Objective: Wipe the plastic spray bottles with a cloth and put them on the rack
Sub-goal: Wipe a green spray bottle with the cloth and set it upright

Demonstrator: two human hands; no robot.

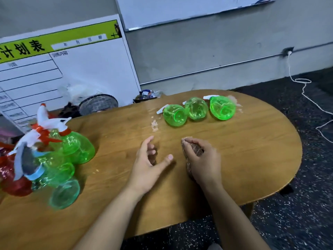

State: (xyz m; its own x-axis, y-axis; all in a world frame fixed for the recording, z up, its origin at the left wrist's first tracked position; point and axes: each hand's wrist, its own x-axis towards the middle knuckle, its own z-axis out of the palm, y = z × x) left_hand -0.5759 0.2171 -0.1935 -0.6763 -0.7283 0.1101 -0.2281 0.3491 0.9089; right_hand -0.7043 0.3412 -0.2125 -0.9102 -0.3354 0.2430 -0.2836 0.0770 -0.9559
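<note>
Three green plastic spray bottles lie on their sides in a row at the far side of the wooden table (252, 141): one on the left (174, 114), one in the middle (196, 109), one on the right (222, 108). A pile of several green and red spray bottles (59, 159) with white triggers lies at the table's left. My right hand (201, 159) grips a brownish cloth (193, 149) bunched against the tabletop. My left hand (149, 165) hovers beside it with fingers loosely spread and holds nothing. No rack is in view.
A white schedule board (72, 73) leans against the grey wall behind the table. Behind the far edge sit a round fan (98, 105) and some clutter. A white cable (306, 91) trails over the dark speckled floor at right.
</note>
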